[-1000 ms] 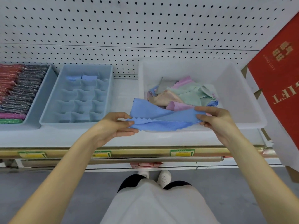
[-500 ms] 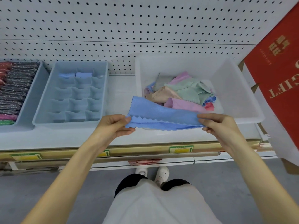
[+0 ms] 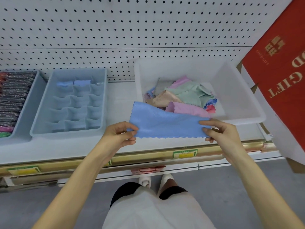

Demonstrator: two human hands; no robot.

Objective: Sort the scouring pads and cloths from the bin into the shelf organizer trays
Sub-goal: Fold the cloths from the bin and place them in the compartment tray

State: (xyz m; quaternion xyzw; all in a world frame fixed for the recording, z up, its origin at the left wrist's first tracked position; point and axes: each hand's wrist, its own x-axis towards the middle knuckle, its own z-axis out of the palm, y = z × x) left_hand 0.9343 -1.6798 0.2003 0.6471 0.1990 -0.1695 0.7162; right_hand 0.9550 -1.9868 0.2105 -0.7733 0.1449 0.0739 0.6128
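Two hands pinch blue cloth (image 3: pixel 166 124) ends: left hand (image 3: pixel 121 134), right hand (image 3: pixel 219 131) | long axis left-right | divided tray (image 3: pixel 102 100) lies left, nearer left hand

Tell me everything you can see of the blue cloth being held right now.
The blue cloth is a thin, light-blue piece with a fine woven texture and zigzag-cut edges. It is stretched flat and fairly taut between both hands, the left hand pinching its left end and the right hand its right end. It hangs in the air over the front rim of the white bin, hiding part of the cloth pile behind it. Nothing else visibly touches it.
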